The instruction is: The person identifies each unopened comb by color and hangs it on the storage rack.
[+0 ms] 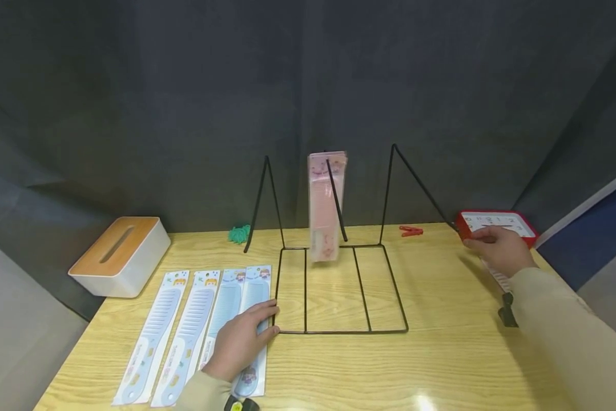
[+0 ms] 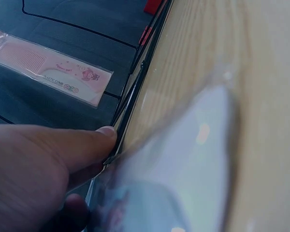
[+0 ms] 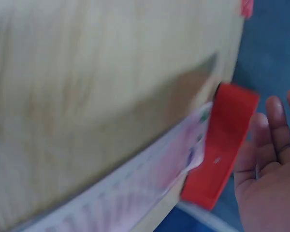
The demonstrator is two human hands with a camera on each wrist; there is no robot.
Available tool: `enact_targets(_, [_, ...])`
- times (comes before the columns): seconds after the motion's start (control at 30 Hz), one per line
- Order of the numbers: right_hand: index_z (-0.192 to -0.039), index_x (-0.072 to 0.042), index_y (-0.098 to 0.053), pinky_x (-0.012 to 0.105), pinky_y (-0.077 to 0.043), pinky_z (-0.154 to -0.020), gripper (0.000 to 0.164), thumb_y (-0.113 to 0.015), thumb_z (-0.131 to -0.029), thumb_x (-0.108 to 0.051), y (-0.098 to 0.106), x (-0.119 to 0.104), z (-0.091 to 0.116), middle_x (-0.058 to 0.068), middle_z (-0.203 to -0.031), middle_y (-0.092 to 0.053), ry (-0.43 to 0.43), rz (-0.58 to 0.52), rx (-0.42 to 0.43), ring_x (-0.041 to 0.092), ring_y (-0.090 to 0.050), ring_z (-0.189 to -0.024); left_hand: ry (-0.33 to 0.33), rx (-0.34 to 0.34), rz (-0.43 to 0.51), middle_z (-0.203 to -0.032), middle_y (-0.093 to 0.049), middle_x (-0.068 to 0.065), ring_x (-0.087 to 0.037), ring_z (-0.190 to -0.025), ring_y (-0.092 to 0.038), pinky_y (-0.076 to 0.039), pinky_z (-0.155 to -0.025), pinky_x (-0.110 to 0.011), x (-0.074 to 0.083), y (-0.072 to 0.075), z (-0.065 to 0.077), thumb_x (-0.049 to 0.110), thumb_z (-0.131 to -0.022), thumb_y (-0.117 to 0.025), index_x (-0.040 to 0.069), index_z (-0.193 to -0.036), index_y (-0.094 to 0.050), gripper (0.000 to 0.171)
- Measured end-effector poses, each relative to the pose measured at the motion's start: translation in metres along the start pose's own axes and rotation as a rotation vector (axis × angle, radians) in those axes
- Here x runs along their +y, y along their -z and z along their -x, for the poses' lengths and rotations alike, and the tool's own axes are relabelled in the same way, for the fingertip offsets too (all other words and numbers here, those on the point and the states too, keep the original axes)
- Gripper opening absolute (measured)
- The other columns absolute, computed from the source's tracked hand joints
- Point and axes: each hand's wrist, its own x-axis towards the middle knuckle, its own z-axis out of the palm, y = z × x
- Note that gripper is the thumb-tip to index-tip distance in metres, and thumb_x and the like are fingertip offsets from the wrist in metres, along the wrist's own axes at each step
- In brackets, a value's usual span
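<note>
My left hand (image 1: 243,339) rests over two blue packaged combs and touches the front left corner of a black wire rack (image 1: 338,332). In the left wrist view its thumb (image 2: 96,140) lies straight against the thin bar; the other fingers are partly hidden. A pink packaged comb (image 1: 324,217) hangs upright on the rack's middle arm. At the far right, my right hand (image 1: 503,251) hovers by a red clock (image 1: 523,225), its fingers loosely bent and holding nothing. Below it, a pinkish comb package (image 3: 154,179) lies beside the clock, mostly hidden in the head view.
Left of the rack, several blue packaged combs (image 1: 151,337) lie in a row. Behind them sits a white tissue box (image 1: 145,248) with a wooden lid. A green item (image 1: 239,233) and a red clip (image 1: 411,231) lie along the table's back edge, before a dark curtain (image 1: 200,114).
</note>
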Motion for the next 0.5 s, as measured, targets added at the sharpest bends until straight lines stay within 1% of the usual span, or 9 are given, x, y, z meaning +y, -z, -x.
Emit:
enact_targets(0.1, [-0.123,0.003,-0.059,0.051,-0.050,-0.078,0.063,-0.064,-0.094,-0.053,0.004,0.016,0.000,0.032,-0.120,-0.062,-0.035,0.016,-0.014,0.044,-0.059,-0.104,-0.004,0.006,0.001,-0.144,-0.057,0.008,-0.028,-0.125,-0.060,-0.056,-0.089,-0.050,-0.002,-0.002,0.000,0.034,-0.091,-0.073,0.019,-0.131,-0.067,0.043])
enact_targets(0.2, [-0.129,0.006,-0.053,0.061,-0.047,-0.084,0.072,-0.062,-0.094,-0.057,0.009,0.032,0.000,0.036,-0.127,-0.056,-0.093,0.019,-0.047,0.050,-0.054,-0.109,-0.008,0.005,-0.002,-0.145,-0.057,0.008,-0.027,-0.126,-0.060,-0.056,-0.090,-0.050,-0.003,-0.002,0.000,0.035,-0.092,-0.073,0.019,-0.131,-0.067,0.043])
enact_targets(0.33, [-0.134,0.007,-0.050,0.063,-0.045,-0.085,0.081,-0.062,-0.091,-0.061,0.011,0.046,0.001,0.038,-0.133,-0.052,-0.159,0.030,-0.079,0.054,-0.050,-0.114,-0.021,0.004,-0.004,-0.145,-0.056,0.008,-0.027,-0.126,-0.059,-0.056,-0.090,-0.049,-0.004,-0.002,0.000,0.034,-0.092,-0.073,0.019,-0.132,-0.067,0.043])
enact_targets(0.5, [-0.138,0.008,-0.047,0.064,-0.043,-0.086,0.088,-0.065,-0.088,-0.063,0.011,0.054,0.002,0.039,-0.137,-0.048,-0.178,0.023,-0.092,0.056,-0.047,-0.117,-0.022,0.001,-0.002,-0.145,-0.056,0.007,-0.027,-0.126,-0.059,-0.056,-0.089,-0.049,-0.004,-0.001,0.000,0.034,-0.092,-0.073,0.018,-0.132,-0.067,0.043])
